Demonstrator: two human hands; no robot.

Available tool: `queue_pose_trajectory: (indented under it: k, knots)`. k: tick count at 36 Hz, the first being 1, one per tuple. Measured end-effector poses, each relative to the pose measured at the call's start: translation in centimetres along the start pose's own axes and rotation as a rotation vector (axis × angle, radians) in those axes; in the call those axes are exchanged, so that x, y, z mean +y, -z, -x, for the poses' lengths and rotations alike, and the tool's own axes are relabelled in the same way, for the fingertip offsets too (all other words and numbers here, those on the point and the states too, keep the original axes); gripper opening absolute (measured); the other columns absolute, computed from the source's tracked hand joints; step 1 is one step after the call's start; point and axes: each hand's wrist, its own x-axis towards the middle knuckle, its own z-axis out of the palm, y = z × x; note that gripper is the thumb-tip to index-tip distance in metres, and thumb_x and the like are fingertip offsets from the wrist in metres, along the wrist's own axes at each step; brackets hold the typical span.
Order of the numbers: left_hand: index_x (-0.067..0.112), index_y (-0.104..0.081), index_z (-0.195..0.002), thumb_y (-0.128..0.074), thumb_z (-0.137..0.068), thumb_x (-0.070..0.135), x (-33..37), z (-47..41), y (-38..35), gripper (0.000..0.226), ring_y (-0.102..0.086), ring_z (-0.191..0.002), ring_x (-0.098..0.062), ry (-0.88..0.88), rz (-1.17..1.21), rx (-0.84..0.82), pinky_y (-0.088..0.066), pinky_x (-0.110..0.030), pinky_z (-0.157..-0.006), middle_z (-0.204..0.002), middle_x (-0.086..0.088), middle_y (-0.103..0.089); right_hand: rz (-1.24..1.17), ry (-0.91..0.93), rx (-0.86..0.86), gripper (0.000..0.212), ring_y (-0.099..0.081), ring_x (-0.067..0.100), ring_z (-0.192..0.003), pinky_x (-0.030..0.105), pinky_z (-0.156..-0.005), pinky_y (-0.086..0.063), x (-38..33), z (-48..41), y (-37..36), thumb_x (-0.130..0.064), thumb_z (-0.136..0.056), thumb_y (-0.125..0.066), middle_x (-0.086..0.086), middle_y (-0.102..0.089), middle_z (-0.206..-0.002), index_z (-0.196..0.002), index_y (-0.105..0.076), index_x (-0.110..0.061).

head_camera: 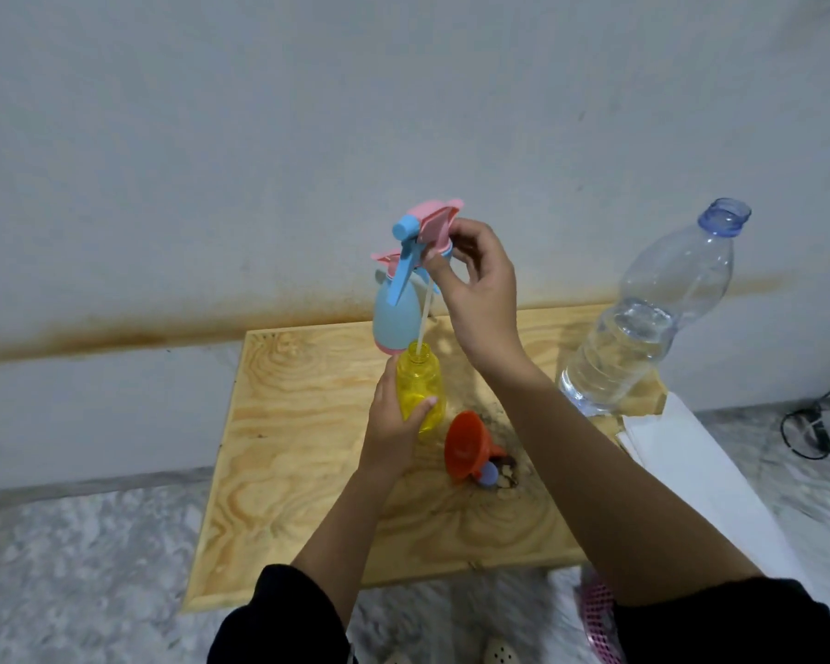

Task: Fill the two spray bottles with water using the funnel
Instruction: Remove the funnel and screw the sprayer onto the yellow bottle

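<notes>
My left hand [394, 424] grips the yellow spray bottle [420, 390], which stands upright on the wooden board [288, 448] with its neck uncovered. My right hand [475, 285] holds a pink and blue spray head [427, 227] above it, its white dip tube [423, 323] reaching down into the yellow bottle's mouth. Just behind stands the light blue spray bottle [396, 318] with its own pink head on. An orange funnel [468, 445] lies on its side on the board, right of the yellow bottle, over a small blue cap [489, 479].
A large clear water bottle [643, 323], uncapped and about half full, stands at the board's right back corner. White cloth or paper [691, 462] lies right of the board. A black cable [815, 419] runs on the floor far right. A wall rises close behind.
</notes>
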Motion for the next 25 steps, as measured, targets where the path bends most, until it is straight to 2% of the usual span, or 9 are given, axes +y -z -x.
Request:
queue_pose_trajectory:
  k: [5,8,10,12,13,15,18,22,25]
  knots:
    - [0.035,-0.023,-0.142,-0.063,-0.089,0.036,0.1,-0.1,-0.1,0.067,-0.034,-0.128,-0.002,-0.078,-0.039,0.037,-0.033,-0.032,-0.109,-0.141,0.009,-0.037,0.036,-0.127,-0.058,0.020,-0.059,0.023,-0.106,0.021,-0.085,-0.048,3.9,1.9,0.0,-0.003,-0.084,-0.064,0.011,-0.064,-0.108,-0.103,-0.059,-0.009]
    - [0.024,-0.027,-0.141,-0.064,-0.087,0.037,-0.2,-0.1,-0.3,0.066,-0.042,-0.118,-0.006,-0.153,-0.086,0.071,-0.033,-0.018,-0.099,-0.134,-0.007,-0.047,0.049,-0.200,-0.079,0.022,-0.059,0.019,-0.101,0.016,-0.081,-0.049,6.2,3.4,0.3,0.003,-0.082,-0.065,0.009,-0.063,-0.102,-0.099,-0.059,-0.010]
    - [0.039,-0.023,-0.141,-0.059,-0.084,0.045,-0.5,-0.2,-0.3,0.068,-0.050,-0.110,-0.009,-0.154,-0.099,0.094,-0.034,-0.011,-0.091,-0.125,-0.010,-0.054,0.073,-0.239,-0.108,0.022,-0.060,0.015,-0.098,0.021,-0.083,-0.050,7.2,4.1,0.4,-0.001,-0.078,-0.067,0.002,-0.063,-0.097,-0.095,-0.060,-0.014]
    - [0.064,-0.014,-0.132,-0.059,-0.081,0.046,-0.8,-0.3,-0.4,0.069,-0.052,-0.103,0.000,-0.173,-0.090,0.121,-0.036,-0.005,-0.085,-0.118,0.005,-0.054,0.132,-0.222,-0.128,0.021,-0.062,0.017,-0.098,0.029,-0.086,-0.052,8.2,4.6,0.5,-0.009,-0.075,-0.067,0.001,-0.064,-0.097,-0.094,-0.061,-0.016]
    - [0.067,-0.015,-0.130,-0.061,-0.079,0.044,-0.9,-0.2,-0.4,0.072,-0.051,-0.102,0.007,-0.183,-0.104,0.125,-0.035,-0.003,-0.084,-0.117,0.013,-0.052,0.174,-0.196,-0.128,0.022,-0.063,0.020,-0.098,0.032,-0.087,-0.052,8.6,4.8,0.6,-0.013,-0.075,-0.068,0.004,-0.065,-0.098,-0.096,-0.061,-0.014]
    - [0.054,-0.023,-0.134,-0.067,-0.072,0.043,-1.7,0.1,-0.5,0.077,-0.049,-0.108,0.009,-0.171,-0.111,0.113,-0.035,-0.005,-0.089,-0.121,0.014,-0.050,0.217,-0.156,-0.104,0.028,-0.064,0.024,-0.098,0.039,-0.086,-0.053,9.4,5.2,0.8,-0.021,-0.076,-0.070,0.009,-0.067,-0.100,-0.100,-0.063,-0.009]
    - [0.020,-0.021,-0.144,-0.067,-0.069,0.050,-3.3,0.3,-1.2,0.093,-0.045,-0.125,-0.023,-0.093,-0.156,0.075,-0.037,-0.029,-0.103,-0.138,-0.012,-0.044,0.195,-0.146,-0.067,0.025,-0.065,0.026,-0.097,0.044,-0.084,-0.054,9.9,5.4,1.0,-0.021,-0.079,-0.072,0.013,-0.067,-0.100,-0.100,-0.063,-0.010]
    - [0.028,-0.018,-0.144,-0.073,-0.072,0.040,-3.0,0.2,-1.5,0.091,-0.039,-0.128,-0.017,-0.086,-0.145,0.074,-0.030,-0.019,-0.102,-0.141,-0.009,-0.039,0.161,-0.168,-0.046,0.021,-0.066,0.015,-0.086,0.029,-0.074,-0.052,10.1,5.1,1.0,-0.015,-0.077,-0.073,0.011,-0.067,-0.092,-0.092,-0.060,-0.023]
    - [0.035,-0.008,-0.145,-0.074,-0.072,0.036,-2.8,-0.7,-1.1,0.099,-0.043,-0.126,-0.025,-0.139,-0.191,0.063,-0.036,-0.031,-0.102,-0.142,-0.012,-0.041,0.166,-0.181,-0.002,0.026,-0.062,0.000,-0.077,0.017,-0.069,-0.049,10.1,4.8,0.8,-0.010,-0.074,-0.077,-0.002,-0.064,-0.084,-0.089,-0.057,-0.014]
